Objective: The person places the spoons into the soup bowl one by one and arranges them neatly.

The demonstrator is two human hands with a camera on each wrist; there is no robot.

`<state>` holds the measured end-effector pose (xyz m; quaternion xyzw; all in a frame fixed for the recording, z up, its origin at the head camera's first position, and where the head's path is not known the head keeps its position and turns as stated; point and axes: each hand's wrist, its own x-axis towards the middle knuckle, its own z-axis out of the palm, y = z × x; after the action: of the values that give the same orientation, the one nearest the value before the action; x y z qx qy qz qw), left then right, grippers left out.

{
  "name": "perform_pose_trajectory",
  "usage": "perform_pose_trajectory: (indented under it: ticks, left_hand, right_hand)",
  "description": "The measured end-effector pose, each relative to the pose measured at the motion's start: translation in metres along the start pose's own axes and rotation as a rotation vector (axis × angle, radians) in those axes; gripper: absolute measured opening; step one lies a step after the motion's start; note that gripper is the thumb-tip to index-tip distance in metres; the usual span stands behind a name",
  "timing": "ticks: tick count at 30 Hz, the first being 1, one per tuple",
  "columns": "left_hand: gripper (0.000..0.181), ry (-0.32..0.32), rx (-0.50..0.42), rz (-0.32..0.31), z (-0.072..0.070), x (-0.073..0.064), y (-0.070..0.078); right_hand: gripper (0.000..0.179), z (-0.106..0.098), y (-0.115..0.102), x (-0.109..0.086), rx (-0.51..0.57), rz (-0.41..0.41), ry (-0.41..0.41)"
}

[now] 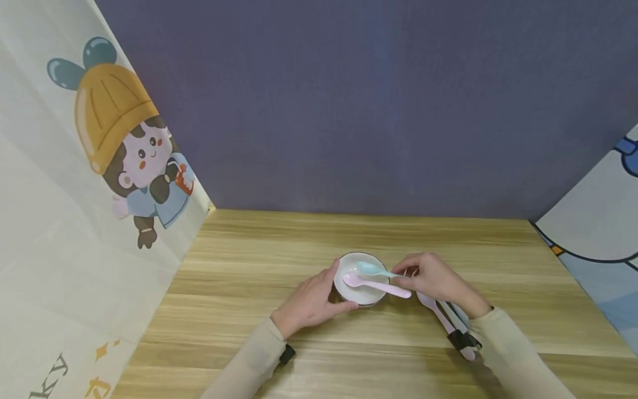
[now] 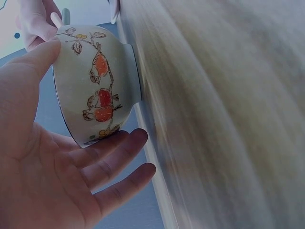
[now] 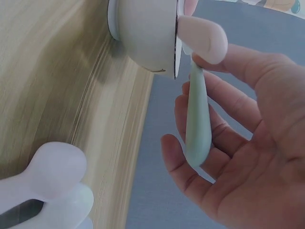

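Observation:
A white bowl (image 1: pixel 366 299) stands on the wooden table, its outside printed with red fruit and branches. My left hand (image 1: pixel 310 300) holds it from the left, the thumb and fingers on opposite sides of the wall. Inside the bowl lies the head of a pink spoon (image 1: pixel 381 286), its handle jutting over the right rim. Beside it is a mint-green spoon (image 1: pixel 371 269), with its head in the bowl. My right hand (image 1: pixel 438 281) pinches that green spoon by the handle (image 3: pixel 198 119); the lower fingers curl loosely behind it.
Under my right wrist, more spoons lie side by side on the table: a pink spoon (image 3: pixel 59 169), a pale green spoon (image 3: pixel 74 205) and another partly hidden one. A dark blue-grey panel (image 1: pixel 349 111) rises behind the table, with a printed white cloth (image 1: pixel 60 233) on the left.

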<state>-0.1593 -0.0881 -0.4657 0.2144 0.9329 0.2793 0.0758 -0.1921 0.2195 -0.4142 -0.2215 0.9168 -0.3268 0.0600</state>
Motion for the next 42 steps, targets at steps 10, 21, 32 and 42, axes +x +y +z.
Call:
perform_pose_trajectory:
  ticks: [10, 21, 32, 42]
  left_hand:
    - [0.113, 0.001, 0.011, 0.008, 0.001, 0.0, -0.001]
    - [0.114, -0.003, 0.009, 0.007, 0.0, 0.002, -0.001]
    - [0.115, -0.023, 0.015, 0.003, 0.0, 0.001, 0.001]
    - [0.114, -0.016, 0.008, 0.004, 0.0, 0.001, 0.001]
  right_hand:
    - [0.016, 0.008, -0.001, 0.007, 0.059, 0.025, -0.016]
    - [0.017, 0.014, -0.002, 0.012, 0.097, 0.035, -0.038]
    - [0.017, 0.017, -0.003, 0.014, 0.072, 0.026, -0.037]
    - [0.016, 0.02, -0.01, 0.018, 0.052, -0.004, -0.049]
